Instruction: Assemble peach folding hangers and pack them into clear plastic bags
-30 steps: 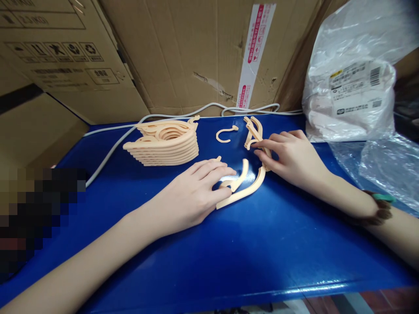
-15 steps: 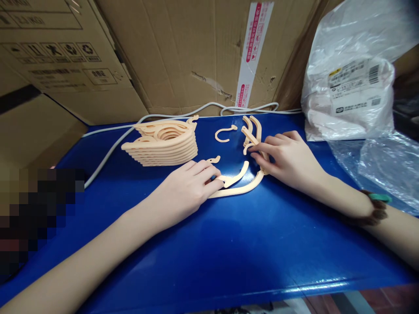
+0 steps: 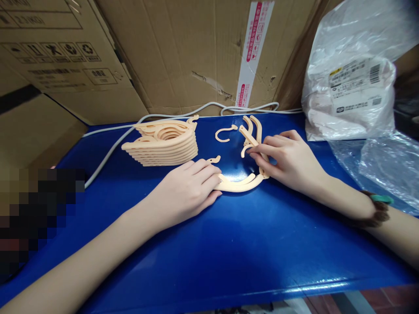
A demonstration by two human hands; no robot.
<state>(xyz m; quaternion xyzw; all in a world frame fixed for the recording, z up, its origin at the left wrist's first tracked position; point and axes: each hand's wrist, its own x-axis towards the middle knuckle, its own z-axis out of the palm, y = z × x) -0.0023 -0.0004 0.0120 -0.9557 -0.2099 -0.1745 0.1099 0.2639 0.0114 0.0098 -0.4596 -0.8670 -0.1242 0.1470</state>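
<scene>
A cream plastic folding hanger [image 3: 240, 186] lies in front of me, with two curved arms close alongside each other at its left part. My left hand [image 3: 191, 189] is closed around the left end of these arms, which its fingers partly hide. Around the hanger's right part, by a small curved hook piece [image 3: 244, 151] and a straight arm [image 3: 248, 135], my right hand [image 3: 286, 158] is pinched shut. More curved arm pieces [image 3: 257, 126] stand just behind the right fingers. A loose hanger hook [image 3: 222, 134] rests on the blue table between the hands, farther back.
A stack of folded cream hangers [image 3: 163, 148] stands behind my left hand on the blue table [image 3: 229, 248]. A white cable [image 3: 183, 116] runs along the back, before cardboard boxes [image 3: 183, 52]. At the right sits a plastic-wrapped white package [image 3: 350, 96] with loose film.
My left hand has turned and pressed the short inner arm down alongside the longer outer arm of the hanger. The hook piece at my right fingers has shifted slightly left.
</scene>
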